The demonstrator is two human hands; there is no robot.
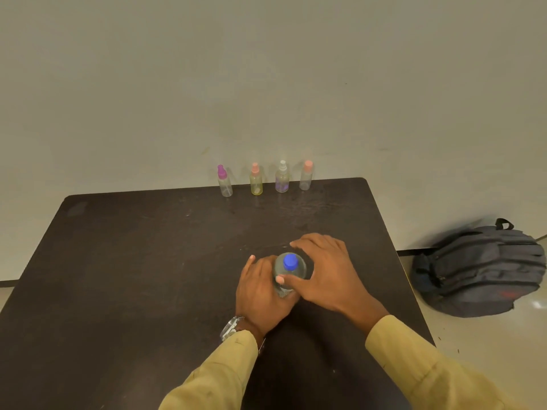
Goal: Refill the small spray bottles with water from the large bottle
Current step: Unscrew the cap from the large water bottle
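A large clear bottle point(288, 272) with a blue cap point(290, 261) stands upright on the dark table point(133, 261), near its middle. My left hand point(260, 294) wraps around the bottle's left side. My right hand point(325, 270) curls around its right side, with the thumb lying across the front. Several small spray bottles stand in a row at the table's far edge: one with a purple cap point(224, 181), a yellowish one with a pink cap point(256, 179), one with a white sprayer point(282, 177) and one with a salmon cap point(306, 175).
A dark backpack point(479, 270) lies on the floor to the right of the table. A plain wall stands behind the table. The tabletop near the bottles shows wet streaks point(296, 208).
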